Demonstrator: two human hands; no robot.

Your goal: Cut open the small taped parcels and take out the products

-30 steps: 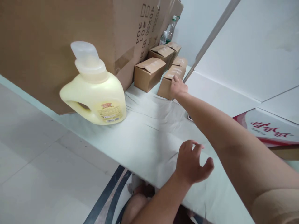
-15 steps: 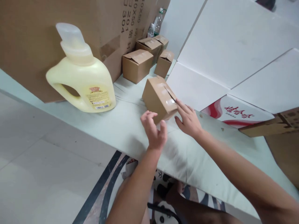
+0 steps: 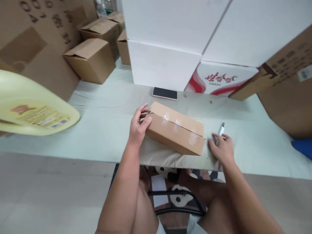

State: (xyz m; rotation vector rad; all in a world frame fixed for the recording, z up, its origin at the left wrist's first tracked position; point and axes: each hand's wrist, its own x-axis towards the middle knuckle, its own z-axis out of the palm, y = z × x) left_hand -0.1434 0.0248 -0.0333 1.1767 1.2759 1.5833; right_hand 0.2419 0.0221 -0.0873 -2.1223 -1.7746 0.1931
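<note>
A small brown cardboard box (image 3: 174,131) sits tilted near the table's front edge, clear tape across its top seam. My left hand (image 3: 137,128) grips its left end, thumb on the near upper edge and fingers behind. To the right of the box, my right hand (image 3: 223,149) is low over the table, fingers closed around a slim white tool (image 3: 221,130) with a dark tip, like a utility knife. Its lower part is hidden by the fingers. A small gap separates this hand from the box.
A phone (image 3: 165,93) lies behind the box, before stacked white cartons (image 3: 165,65). Several small cardboard boxes (image 3: 91,60) stand back left. A pale yellow detergent jug (image 3: 36,107) is at the left. A large carton (image 3: 287,84) stands at the right, near something blue (image 3: 303,147).
The view has swung right. My left hand has taken hold of the box's left end. My right hand has come off the box, moved right, and now holds the white tool.
</note>
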